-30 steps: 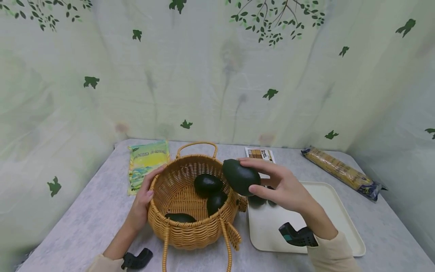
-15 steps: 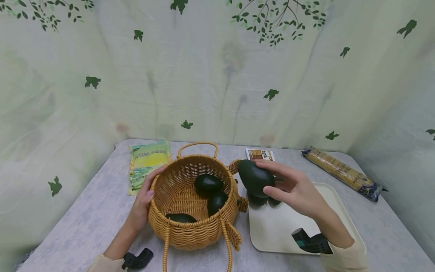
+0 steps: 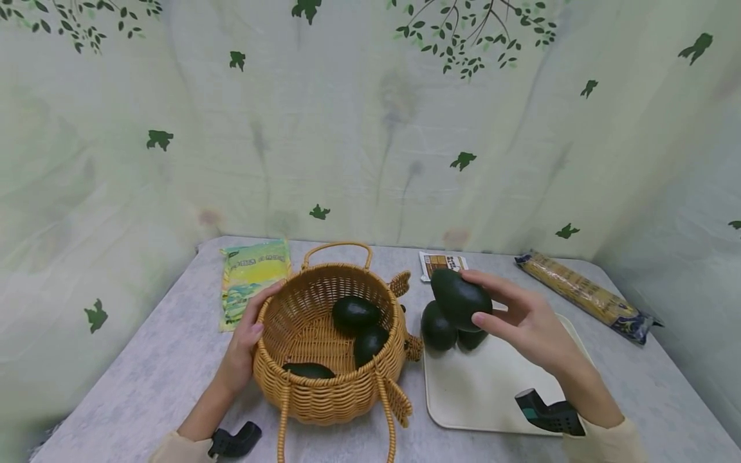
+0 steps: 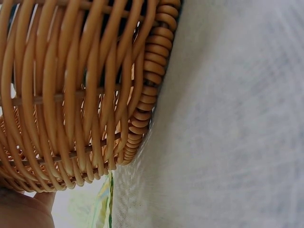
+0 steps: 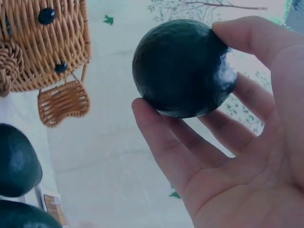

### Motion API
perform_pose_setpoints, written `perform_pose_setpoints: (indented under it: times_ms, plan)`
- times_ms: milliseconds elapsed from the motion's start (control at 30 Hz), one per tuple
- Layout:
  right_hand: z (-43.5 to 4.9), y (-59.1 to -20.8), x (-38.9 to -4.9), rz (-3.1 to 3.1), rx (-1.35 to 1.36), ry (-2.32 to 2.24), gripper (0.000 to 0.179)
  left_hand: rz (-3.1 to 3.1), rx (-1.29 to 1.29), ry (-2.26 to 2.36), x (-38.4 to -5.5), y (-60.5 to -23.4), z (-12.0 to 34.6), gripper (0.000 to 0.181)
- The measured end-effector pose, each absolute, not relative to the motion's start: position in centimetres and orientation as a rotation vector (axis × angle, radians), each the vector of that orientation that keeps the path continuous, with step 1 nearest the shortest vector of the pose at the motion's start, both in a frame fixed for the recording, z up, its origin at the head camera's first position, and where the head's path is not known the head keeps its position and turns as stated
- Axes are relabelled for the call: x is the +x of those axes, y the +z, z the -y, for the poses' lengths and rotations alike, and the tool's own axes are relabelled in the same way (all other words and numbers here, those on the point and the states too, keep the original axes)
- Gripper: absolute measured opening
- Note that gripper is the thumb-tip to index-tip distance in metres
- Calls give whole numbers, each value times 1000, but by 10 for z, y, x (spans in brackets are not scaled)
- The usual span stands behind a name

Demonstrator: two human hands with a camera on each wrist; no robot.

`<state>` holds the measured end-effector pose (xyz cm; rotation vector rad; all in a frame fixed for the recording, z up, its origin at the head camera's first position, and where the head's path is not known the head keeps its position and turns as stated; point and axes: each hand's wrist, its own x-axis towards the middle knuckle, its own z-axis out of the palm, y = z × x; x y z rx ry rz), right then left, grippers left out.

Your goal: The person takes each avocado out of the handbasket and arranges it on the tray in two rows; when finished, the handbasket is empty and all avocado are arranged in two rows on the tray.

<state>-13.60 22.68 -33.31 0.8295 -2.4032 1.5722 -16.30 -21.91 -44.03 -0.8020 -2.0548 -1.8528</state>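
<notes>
A brown wicker basket [image 3: 324, 404] with an animal-like face on its right side stands in the middle of the table. My left hand [image 3: 238, 350] grips its left side near the rim. Inside lie three dark green avocados: one at the back [image 3: 355, 313], another beside it [image 3: 370, 344], a third by the front wall [image 3: 309, 370]. Another avocado [image 3: 461, 299] is pinched between the thumb and fingers of my right hand [image 3: 529, 328], above the cream tray [image 3: 486, 399]. Under it, two avocados [image 3: 438, 326] sit at the tray's left end. The left wrist view shows mostly basket weave [image 4: 66, 85].
A green and yellow packet [image 3: 255, 276] lies behind the basket to the left. A small brown and white packet [image 3: 442, 262] is behind the tray. Farther right lies a long pack that looks like noodles [image 3: 585, 292]. One basket handle [image 3: 282, 424] hangs toward the front edge.
My right hand has moved right with the avocado, from over the basket's right rim to above the tray. The left hand and the basket have stayed put.
</notes>
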Motion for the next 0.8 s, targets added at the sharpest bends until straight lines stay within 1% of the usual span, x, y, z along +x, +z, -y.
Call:
perform_pose_setpoints:
  times_ms: [300, 800]
  plan:
    - [-240, -335, -141, 2505, 704, 1523, 55, 2060, -815, -1850, -164, -443, 220, 57]
    - [-269, -341, -149, 2522, 688, 1465, 52, 2057, -810, -1851, -165, -443, 220, 57]
